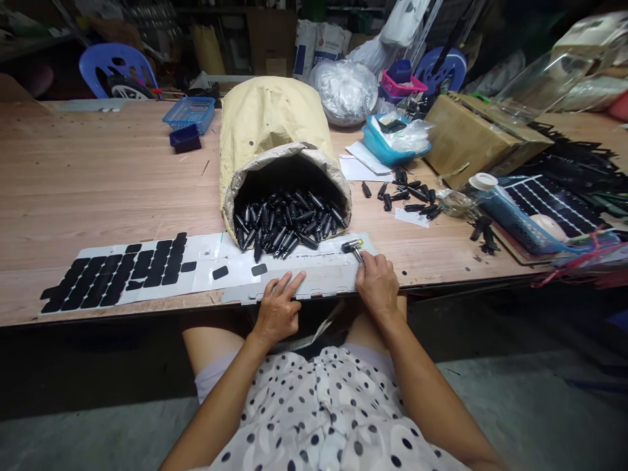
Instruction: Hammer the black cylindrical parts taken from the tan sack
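On our table (122,190) we have a strip (326,281) along the front edge, pads (116,271) left, a sack (275,108) behind.

Front edge of table (122,176), head view.
Hammer-like tool (352,246) held in right hand (379,284); left hand (277,313) laid over grey strip (328,281); black parts (284,226) heaped in open sack (275,111).

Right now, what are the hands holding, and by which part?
The right hand holds a small hammer by its handle; the left hand seems to hold nothing.
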### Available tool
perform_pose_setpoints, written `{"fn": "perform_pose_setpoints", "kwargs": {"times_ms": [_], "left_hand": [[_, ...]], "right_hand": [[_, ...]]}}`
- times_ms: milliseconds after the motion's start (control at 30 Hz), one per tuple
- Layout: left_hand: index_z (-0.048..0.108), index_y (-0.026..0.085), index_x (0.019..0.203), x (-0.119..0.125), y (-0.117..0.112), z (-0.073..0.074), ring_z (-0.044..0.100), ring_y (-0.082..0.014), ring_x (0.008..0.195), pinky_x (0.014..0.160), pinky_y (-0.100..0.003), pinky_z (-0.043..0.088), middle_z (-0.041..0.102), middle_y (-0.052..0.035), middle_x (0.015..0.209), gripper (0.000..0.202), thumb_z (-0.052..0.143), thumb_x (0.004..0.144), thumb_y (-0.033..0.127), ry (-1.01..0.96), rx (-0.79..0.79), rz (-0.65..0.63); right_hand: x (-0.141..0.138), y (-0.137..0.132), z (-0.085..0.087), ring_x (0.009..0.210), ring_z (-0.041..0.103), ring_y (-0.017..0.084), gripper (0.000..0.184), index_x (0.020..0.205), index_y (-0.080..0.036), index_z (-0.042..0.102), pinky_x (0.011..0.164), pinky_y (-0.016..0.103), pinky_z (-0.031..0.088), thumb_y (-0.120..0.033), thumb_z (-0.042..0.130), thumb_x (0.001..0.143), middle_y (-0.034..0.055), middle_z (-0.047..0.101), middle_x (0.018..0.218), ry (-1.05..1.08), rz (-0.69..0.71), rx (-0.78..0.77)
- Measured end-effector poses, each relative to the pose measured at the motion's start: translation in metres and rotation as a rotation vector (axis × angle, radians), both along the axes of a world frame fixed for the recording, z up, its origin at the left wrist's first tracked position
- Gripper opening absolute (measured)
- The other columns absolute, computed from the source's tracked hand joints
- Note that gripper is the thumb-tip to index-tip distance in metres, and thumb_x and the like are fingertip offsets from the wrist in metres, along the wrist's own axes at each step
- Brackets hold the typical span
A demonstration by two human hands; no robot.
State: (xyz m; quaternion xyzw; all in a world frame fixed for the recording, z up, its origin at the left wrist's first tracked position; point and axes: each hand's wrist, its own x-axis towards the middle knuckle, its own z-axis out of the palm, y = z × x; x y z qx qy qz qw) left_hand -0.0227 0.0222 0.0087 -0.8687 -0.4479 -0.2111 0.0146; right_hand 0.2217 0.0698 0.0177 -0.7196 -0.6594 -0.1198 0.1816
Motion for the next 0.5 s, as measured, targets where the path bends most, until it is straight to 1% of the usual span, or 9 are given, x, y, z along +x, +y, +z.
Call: {"fn": "perform_pose_setpoints", "kwargs": {"times_ms": [133,300,400,467,500], "left_hand": [[0.068,0.020,0.056,0.000,0.000,0.001,0.053,-0.0355,0.131,0.100,-0.054,0.044,0.053,-0.0040,0.151,0.016,0.060,0.063,0.007,0.007,-0.032,0.006],[0.070,0.022,0.061,-0.002,-0.001,0.006,0.048,-0.0379,0.134,0.101,-0.057,0.040,0.053,-0.0034,0.151,0.016,0.061,0.062,0.009,-0.046,-0.161,0.016],[0.073,0.024,0.069,-0.003,0.005,0.014,0.051,-0.0352,0.127,0.103,-0.056,0.038,0.063,-0.0025,0.139,0.017,0.061,0.064,0.013,-0.138,-0.252,0.033],[0.073,0.024,0.073,-0.003,0.017,0.022,0.053,-0.0318,0.121,0.103,-0.053,0.038,0.070,-0.0027,0.127,0.016,0.061,0.069,0.015,-0.179,-0.267,0.053],[0.073,0.024,0.075,-0.001,0.025,0.026,0.053,-0.0309,0.120,0.103,-0.053,0.038,0.070,-0.0035,0.124,0.015,0.060,0.072,0.016,-0.185,-0.250,0.071]], "right_hand": [[-0.001,-0.001,0.000,0.082,0.047,0.023,0.030,0.114,-0.019,0.066,0.068,0.033,0.036,-0.017,0.047,0.091,0.0087,0.057,0.088,0.008,0.010,0.012],[-0.001,0.000,-0.001,0.082,0.047,0.023,0.030,0.114,-0.019,0.065,0.068,0.033,0.036,-0.018,0.046,0.091,0.0089,0.055,0.087,0.019,0.020,0.010],[-0.002,0.000,-0.002,0.083,0.047,0.023,0.030,0.114,-0.019,0.065,0.069,0.033,0.036,-0.018,0.045,0.091,0.0086,0.055,0.088,0.020,0.022,0.011],[-0.003,0.001,-0.003,0.083,0.047,0.024,0.030,0.114,-0.019,0.065,0.069,0.032,0.035,-0.017,0.045,0.091,0.0086,0.054,0.088,0.023,0.015,0.006],[-0.003,0.001,-0.003,0.083,0.047,0.024,0.031,0.114,-0.019,0.065,0.068,0.032,0.035,-0.017,0.046,0.090,0.0086,0.054,0.088,0.023,0.013,0.002]]}}
